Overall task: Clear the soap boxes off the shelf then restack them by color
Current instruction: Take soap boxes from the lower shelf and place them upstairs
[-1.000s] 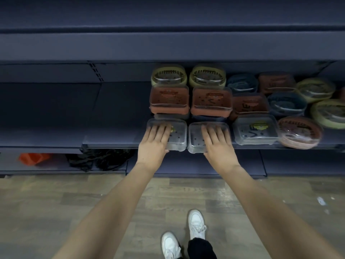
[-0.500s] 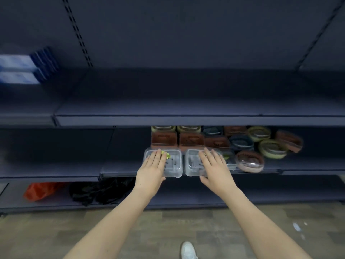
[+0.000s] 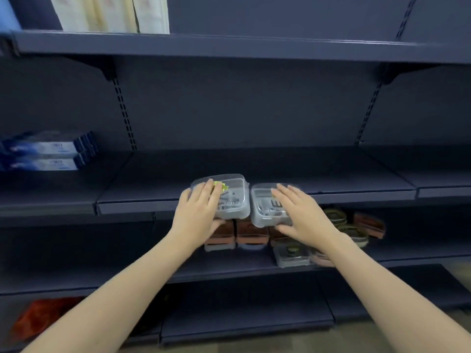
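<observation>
My left hand (image 3: 198,215) grips a clear soap box (image 3: 233,200) with a yellow-green sticker, fingers on its lid and thumb below. My right hand (image 3: 303,215) grips a second clear soap box (image 3: 265,207) the same way. Both boxes hang side by side in the air at the front edge of the middle shelf (image 3: 331,182). On the lower shelf (image 3: 229,266) behind them stay brown boxes (image 3: 251,233), another clear box (image 3: 290,256), olive round boxes (image 3: 351,228) and a brown one (image 3: 369,224); my hands hide part of them.
Blue and white packs (image 3: 46,154) lie at the left end of the middle shelf. Cream packages (image 3: 109,14) stand on the top shelf. An orange bag (image 3: 38,317) sits on the bottom shelf at the left.
Both hands have lifted the two clear boxes off the lower shelf up to the level of the shelf above. My view has tilted upward.
</observation>
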`<move>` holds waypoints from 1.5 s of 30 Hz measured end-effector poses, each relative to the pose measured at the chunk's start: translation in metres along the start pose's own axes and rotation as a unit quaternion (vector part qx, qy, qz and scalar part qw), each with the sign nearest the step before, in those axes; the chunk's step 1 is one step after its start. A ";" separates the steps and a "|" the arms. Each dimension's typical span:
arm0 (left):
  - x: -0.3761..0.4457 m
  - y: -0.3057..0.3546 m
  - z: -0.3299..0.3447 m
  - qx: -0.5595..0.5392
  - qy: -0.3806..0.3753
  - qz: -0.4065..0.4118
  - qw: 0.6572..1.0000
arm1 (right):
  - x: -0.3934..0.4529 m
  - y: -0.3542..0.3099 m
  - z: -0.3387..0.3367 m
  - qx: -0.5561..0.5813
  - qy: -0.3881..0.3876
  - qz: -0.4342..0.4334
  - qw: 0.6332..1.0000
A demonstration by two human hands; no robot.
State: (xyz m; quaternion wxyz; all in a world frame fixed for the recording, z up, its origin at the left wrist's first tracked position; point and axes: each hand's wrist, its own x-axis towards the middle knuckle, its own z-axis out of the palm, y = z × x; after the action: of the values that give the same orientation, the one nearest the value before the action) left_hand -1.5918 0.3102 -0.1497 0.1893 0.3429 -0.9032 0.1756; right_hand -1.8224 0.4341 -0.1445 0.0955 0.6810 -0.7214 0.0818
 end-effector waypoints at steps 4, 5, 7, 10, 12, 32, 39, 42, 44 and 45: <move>0.023 -0.009 -0.005 0.029 -0.028 -0.029 0.999 | 0.029 -0.002 -0.010 0.016 0.001 0.003 1.000; 0.028 -0.012 -0.005 0.047 -0.032 -0.028 0.998 | 0.035 -0.001 -0.010 0.021 -0.005 0.002 1.000; 0.037 -0.018 -0.001 0.074 -0.055 -0.027 0.995 | 0.046 0.002 -0.010 0.029 -0.017 0.001 0.999; 0.047 -0.028 0.003 0.081 -0.092 -0.057 0.991 | 0.062 0.009 -0.008 0.045 -0.034 0.008 0.998; 0.053 -0.033 0.008 0.067 -0.108 -0.073 0.989 | 0.074 0.014 -0.005 0.048 -0.038 0.012 0.998; 0.128 -0.047 0.078 -0.101 -0.168 -0.120 0.973 | 0.188 0.065 0.049 0.079 -0.080 -0.011 0.994; 0.159 -0.048 0.097 -0.118 -0.176 -0.141 0.967 | 0.207 0.084 0.060 0.095 -0.052 -0.010 0.994; 0.171 -0.052 0.105 -0.125 -0.176 -0.146 0.965 | 0.211 0.087 0.062 0.099 -0.045 -0.007 0.994; 0.179 -0.055 0.109 -0.127 -0.174 -0.146 0.966 | 0.212 0.087 0.062 0.094 -0.041 -0.009 0.995; 0.183 -0.056 0.111 -0.129 -0.175 -0.143 0.965 | 0.212 0.088 0.063 0.093 -0.041 -0.009 0.995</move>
State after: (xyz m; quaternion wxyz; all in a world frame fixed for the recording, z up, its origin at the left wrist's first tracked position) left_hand -1.7049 0.1199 -0.1506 0.0944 0.4668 -0.8786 -0.0344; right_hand -1.9229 0.2189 -0.1513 0.0031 0.6964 -0.7075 0.1200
